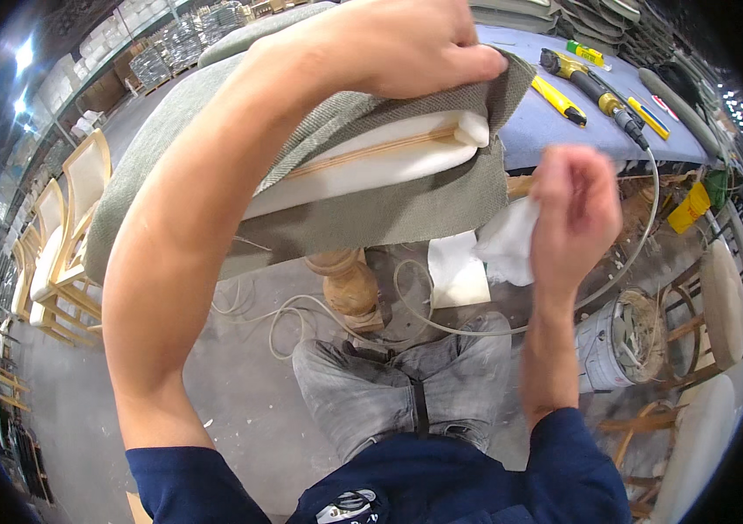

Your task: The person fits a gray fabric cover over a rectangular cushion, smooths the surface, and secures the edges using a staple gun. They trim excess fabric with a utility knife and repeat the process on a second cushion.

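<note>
A padded panel (362,188) wrapped in grey-green fabric lies across the table edge in front of me. Its open side shows white foam (428,166) around a thin wooden board edge (371,155). My left hand (424,52) reaches over the top, thumb pressed down and fingers closed on the fabric (511,83) at the panel's right corner. Another fabric flap hangs loose below the foam. My right hand (577,205) is raised to the right, apart from the panel. Its fingers look curled but are smeared by motion, so whether it holds anything is unclear.
On the blue-covered table (524,131) lie a yellow-and-black cutter knife (559,100) and an air stapler (594,83), whose hose (651,201) loops to the floor. A white bucket (603,349) and upholstered chairs (703,437) stand right. Wooden chairs (74,210) stand left.
</note>
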The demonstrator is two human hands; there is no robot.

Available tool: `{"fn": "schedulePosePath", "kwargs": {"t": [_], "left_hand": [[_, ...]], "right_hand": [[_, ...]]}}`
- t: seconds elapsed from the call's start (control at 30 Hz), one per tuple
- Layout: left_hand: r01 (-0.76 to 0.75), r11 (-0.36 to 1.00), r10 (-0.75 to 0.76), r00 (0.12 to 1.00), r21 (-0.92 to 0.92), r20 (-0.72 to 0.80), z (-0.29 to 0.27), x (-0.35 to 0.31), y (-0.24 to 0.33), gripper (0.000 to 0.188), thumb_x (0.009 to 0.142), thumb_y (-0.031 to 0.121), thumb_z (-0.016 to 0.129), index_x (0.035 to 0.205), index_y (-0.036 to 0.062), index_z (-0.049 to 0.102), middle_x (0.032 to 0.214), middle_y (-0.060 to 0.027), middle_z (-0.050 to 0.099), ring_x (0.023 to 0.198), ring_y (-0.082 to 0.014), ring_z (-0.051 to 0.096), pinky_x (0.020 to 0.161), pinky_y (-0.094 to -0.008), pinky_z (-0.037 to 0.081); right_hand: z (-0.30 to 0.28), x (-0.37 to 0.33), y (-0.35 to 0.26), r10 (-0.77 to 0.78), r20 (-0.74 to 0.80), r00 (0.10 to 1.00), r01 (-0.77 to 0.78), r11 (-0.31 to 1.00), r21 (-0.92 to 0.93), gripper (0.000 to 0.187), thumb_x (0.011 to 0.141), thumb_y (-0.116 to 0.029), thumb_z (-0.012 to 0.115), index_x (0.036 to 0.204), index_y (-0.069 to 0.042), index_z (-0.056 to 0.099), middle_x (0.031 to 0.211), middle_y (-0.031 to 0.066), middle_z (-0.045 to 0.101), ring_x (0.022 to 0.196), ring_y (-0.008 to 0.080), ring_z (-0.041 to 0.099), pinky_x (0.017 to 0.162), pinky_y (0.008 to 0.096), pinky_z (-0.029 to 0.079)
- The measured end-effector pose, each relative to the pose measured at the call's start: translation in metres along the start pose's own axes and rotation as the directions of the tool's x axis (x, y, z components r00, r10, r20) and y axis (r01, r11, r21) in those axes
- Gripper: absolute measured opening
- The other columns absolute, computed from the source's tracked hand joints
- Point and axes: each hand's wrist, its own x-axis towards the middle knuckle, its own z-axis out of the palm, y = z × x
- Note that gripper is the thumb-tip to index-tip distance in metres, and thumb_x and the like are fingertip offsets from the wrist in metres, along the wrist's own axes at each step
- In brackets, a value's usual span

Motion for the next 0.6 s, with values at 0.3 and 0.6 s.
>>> {"fn": "schedulePosePath", "kwargs": {"t": [0.3,0.6], "left_hand": [[-0.364,0.913,0.331,0.925,-0.185,-0.187,0.035,0.006,-0.047,0.027,0.1,0.022,0.068,0.1,-0.0046,0.071,0.101,-0.0114,0.07,0.09,-0.0188,0.064,0.085,-0.0329,0.051],[-0.315,0.727,0.608,0.709,0.61,-0.359,0.057,-0.067,-0.002,0.014,0.073,0.011,0.078,0.086,0.0123,0.073,0.134,-0.0103,0.064,0.132,-0.038,0.051,0.109,-0.053,0.042]], "right_hand": [[0.026,0.003,0.003,-0.011,0.176,0.984,0.056,0.966,-0.251,0.025,0.084,-0.004,0.082,0.106,-0.002,0.07,0.096,0.0086,0.065,0.066,0.0162,0.057,0.06,0.0298,0.05],[-0.051,0.08,0.026,-0.073,0.176,0.982,0.132,0.925,-0.356,0.023,0.094,-0.01,0.073,0.116,-0.006,0.076,0.095,0.009,0.072,0.074,0.0163,0.066,0.067,0.0303,0.054]]}}
